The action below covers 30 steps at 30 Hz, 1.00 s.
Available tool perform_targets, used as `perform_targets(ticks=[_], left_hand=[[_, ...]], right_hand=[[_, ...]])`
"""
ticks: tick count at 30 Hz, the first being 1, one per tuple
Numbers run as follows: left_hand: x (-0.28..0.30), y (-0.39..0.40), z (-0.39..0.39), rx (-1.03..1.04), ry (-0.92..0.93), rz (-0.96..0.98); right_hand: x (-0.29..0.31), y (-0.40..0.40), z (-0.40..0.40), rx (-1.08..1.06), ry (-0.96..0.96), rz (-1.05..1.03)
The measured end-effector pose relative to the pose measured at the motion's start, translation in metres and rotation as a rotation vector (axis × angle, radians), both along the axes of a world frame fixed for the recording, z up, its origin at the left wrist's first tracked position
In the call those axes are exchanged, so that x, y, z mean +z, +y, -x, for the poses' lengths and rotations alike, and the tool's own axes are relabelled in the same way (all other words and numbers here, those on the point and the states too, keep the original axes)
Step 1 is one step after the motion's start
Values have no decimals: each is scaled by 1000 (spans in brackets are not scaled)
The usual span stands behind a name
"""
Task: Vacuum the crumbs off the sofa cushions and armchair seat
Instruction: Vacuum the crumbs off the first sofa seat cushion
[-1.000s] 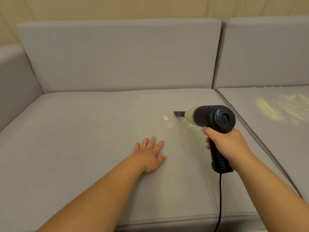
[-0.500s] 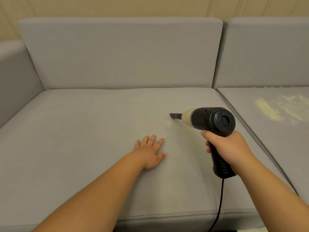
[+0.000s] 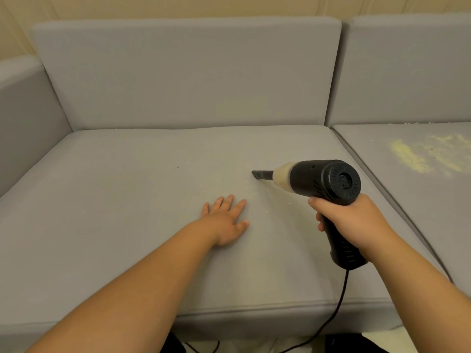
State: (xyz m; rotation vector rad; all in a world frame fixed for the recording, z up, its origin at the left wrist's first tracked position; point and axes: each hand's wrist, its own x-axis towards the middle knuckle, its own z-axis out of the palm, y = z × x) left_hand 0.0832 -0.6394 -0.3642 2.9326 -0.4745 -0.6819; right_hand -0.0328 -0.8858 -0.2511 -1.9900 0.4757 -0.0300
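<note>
Handheld vacuum (image 3: 318, 182) is gripped by the right hand (image 3: 354, 222), fingers wrapped round the pistol-style handle below the motor housing. This grip puts the wrist in line w/ the barrel, so the narrow crevice nozzle (image 3: 262, 174) can be aimed low and forward. Nozzle tip sits at or just above the fabric of the left seat cushion (image 3: 127, 200); contact can't be confirmed from this angle. Clear dust cup behind the nozzle shows pale fill, i.e. debris collected.

Left hand (image 3: 226, 220) lies flat on the same cushion, fingers straight and spread, holding nothing. Probable purpose: brace the body while leaning in and keep the fabric taut near the work area. It lies near the nozzle, not touching it.

Power cord (image 3: 341, 296) drops from the handle base over the cushion front edge toward the floor, clear of the sweep path.

Crumb status:
- Left seat cushion: only faint scattered specks remain approx. beside and below the nozzle.
- Right seat cushion (image 3: 418, 200): dense yellow crumb patch (image 3: 407, 156), plus bits along the rear seam; not yet treated.
- Armchair: not in view.

Judgement: left cushion nearly done; right cushion is the next section.
</note>
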Motion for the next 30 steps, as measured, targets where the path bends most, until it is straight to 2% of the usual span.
perform_targets(ticks=[6,17,25,30], left_hand=[[15,16,20,43,19,8],[13,66,66,51,73,-74],[16,63,88,13,95,-73],[11,59,92,-1,102,-89]], right_hand=[[-4,6,10,-107,-29,11],[0,41,42,110,41,18],[21,57,80,70,-2,48],[34,56,95,85,14,-6]])
